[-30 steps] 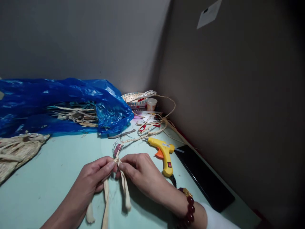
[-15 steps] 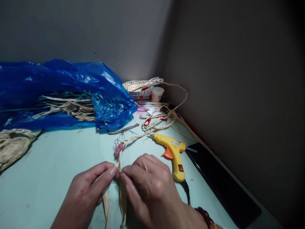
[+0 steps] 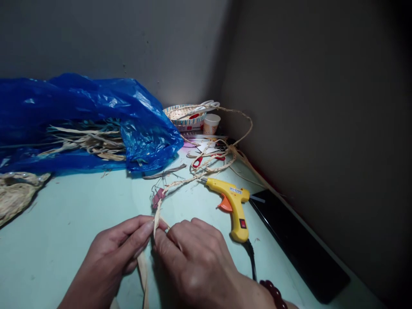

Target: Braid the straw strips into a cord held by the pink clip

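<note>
My left hand (image 3: 119, 251) and my right hand (image 3: 189, 257) meet at the near edge of the pale green table (image 3: 64, 223). Both pinch pale straw strips (image 3: 156, 221) at the end of a long braided straw cord (image 3: 193, 174). The strips hang down between my hands toward me. A small reddish binder clip (image 3: 158, 198) sits on the braid just beyond my fingertips. The braid runs away to the back right corner and loops up there.
A yellow hot glue gun (image 3: 232, 204) lies right of my hands, its black cord trailing toward me. A black flat slab (image 3: 299, 249) lies along the right wall. A blue plastic bag (image 3: 86, 122) of straw, a woven dish (image 3: 183, 116), a cup (image 3: 211, 123) and red-handled scissors (image 3: 206, 159) sit behind.
My hands slid nearer to me along the strips and my right hand turned over them. The view shifted left and down, so the loose strip ends dropped out of sight.
</note>
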`<move>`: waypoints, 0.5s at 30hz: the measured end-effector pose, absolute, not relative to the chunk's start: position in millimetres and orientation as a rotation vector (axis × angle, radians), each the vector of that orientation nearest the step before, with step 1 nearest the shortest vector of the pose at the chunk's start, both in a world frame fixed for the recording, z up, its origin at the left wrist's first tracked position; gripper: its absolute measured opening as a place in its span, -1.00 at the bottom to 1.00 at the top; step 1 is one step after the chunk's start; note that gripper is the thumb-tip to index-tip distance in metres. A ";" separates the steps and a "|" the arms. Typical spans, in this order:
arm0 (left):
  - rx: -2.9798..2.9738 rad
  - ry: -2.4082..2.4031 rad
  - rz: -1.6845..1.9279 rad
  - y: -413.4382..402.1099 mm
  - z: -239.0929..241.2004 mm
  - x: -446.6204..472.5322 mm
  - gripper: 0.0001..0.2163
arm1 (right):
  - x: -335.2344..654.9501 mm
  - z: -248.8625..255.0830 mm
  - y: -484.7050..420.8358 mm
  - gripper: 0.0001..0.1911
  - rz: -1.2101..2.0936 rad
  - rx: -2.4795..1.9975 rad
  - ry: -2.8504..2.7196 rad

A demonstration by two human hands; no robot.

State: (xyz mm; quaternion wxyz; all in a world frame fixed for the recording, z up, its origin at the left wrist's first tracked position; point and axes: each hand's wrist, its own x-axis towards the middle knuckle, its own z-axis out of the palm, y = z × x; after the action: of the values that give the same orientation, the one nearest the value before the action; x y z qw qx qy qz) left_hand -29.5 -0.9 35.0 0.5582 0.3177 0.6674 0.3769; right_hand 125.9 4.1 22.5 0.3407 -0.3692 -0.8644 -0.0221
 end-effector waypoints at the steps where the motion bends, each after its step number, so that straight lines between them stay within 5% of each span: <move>1: 0.743 1.578 0.891 -0.5 33.9 -30.4 -0.62 | 125.9 22.7 2.9 -0.73 -0.070 -0.981 -2.255; 8: 0.857 1.514 0.892 3.2 26.2 -39.6 -0.62 | 125.6 29.4 1.8 -0.76 0.020 -0.945 -2.311; 15: 0.744 1.361 0.977 2.6 31.9 -37.5 -0.70 | 131.4 47.3 19.8 -0.79 0.753 -1.184 -1.909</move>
State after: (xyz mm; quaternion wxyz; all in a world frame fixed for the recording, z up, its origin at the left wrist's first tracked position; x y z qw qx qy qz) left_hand -37.5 2.6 31.9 0.6086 0.3222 0.5890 0.4230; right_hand 131.4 19.8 47.3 0.3765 -0.4629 -0.7465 0.2945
